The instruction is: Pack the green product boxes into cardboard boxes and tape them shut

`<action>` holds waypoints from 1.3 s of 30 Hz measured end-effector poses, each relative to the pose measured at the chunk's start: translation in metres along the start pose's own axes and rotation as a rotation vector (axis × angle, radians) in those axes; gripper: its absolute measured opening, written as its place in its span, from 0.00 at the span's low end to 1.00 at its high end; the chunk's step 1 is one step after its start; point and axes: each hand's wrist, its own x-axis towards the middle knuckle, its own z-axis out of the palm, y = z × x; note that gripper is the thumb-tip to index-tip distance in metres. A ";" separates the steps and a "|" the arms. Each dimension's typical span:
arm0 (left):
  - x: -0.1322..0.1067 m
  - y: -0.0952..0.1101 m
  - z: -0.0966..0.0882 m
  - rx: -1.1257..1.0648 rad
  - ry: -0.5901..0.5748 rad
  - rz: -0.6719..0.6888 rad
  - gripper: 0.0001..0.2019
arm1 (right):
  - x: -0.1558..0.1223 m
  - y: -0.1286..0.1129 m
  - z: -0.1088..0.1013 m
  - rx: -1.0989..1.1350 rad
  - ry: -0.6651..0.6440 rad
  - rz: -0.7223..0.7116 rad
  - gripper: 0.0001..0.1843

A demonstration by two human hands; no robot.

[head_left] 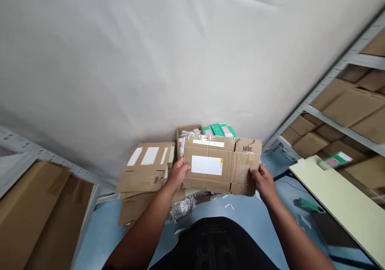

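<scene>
A flattened cardboard box (210, 184) is stretched out between my two hands in front of me. It carries two white labels, a small yellow mark, a barcode on its right part and clear tape along the top edge. My left hand (178, 174) is closed on its left edge, thumb on the near face. On the opposite edge, my right hand (263, 180) pinches the cardboard. Just left of it lies a stack of flattened cardboard boxes (141, 178), the top one with white labels. An open carton (178, 136) with white papers stands partly hidden behind the held piece.
Green boxes (217, 130) lean by the wall behind. Crumpled bubble wrap (183, 208) lies on the blue floor. On the right stands a pale table (339, 198) bearing a green packet (334, 160). Metal shelves (326, 121) with cartons flank both sides.
</scene>
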 end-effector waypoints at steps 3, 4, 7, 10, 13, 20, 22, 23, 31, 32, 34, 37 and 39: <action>0.003 -0.009 0.078 0.034 -0.074 0.019 0.14 | -0.008 0.018 -0.074 0.034 0.108 0.023 0.21; 0.003 -0.015 0.105 0.050 -0.100 0.027 0.13 | -0.011 0.023 -0.100 0.038 0.144 0.028 0.21; -0.003 -0.036 0.187 0.109 -0.180 0.081 0.13 | -0.019 0.041 -0.177 0.028 0.238 0.037 0.19; -0.013 -0.059 0.266 0.171 -0.245 0.159 0.20 | -0.029 0.061 -0.246 0.018 0.317 0.068 0.18; -0.024 -0.079 0.334 0.255 -0.276 0.188 0.22 | -0.040 0.080 -0.303 0.019 0.395 0.127 0.16; -0.021 -0.109 0.451 0.414 -0.617 0.101 0.14 | -0.054 0.115 -0.404 0.001 0.613 0.166 0.20; -0.013 -0.116 0.483 0.392 -0.720 0.035 0.16 | -0.056 0.122 -0.427 -0.018 0.677 0.190 0.23; -0.008 -0.120 0.499 0.380 -0.763 0.011 0.18 | -0.056 0.125 -0.437 -0.022 0.705 0.204 0.24; 0.043 -0.161 0.632 0.256 -1.000 -0.030 0.26 | 0.003 0.139 -0.488 0.046 0.870 0.062 0.25; 0.052 -0.165 0.646 0.243 -1.018 -0.048 0.28 | 0.016 0.140 -0.493 0.059 0.894 0.043 0.26; 0.072 -0.171 0.673 0.218 -1.065 -0.085 0.32 | 0.041 0.141 -0.504 0.065 0.951 0.011 0.28; 0.102 -0.175 0.709 0.175 -1.162 -0.127 0.36 | 0.070 0.138 -0.520 0.069 1.012 -0.021 0.28; 0.118 -0.175 0.732 0.168 -1.227 -0.163 0.35 | 0.082 0.135 -0.531 0.079 1.012 -0.020 0.27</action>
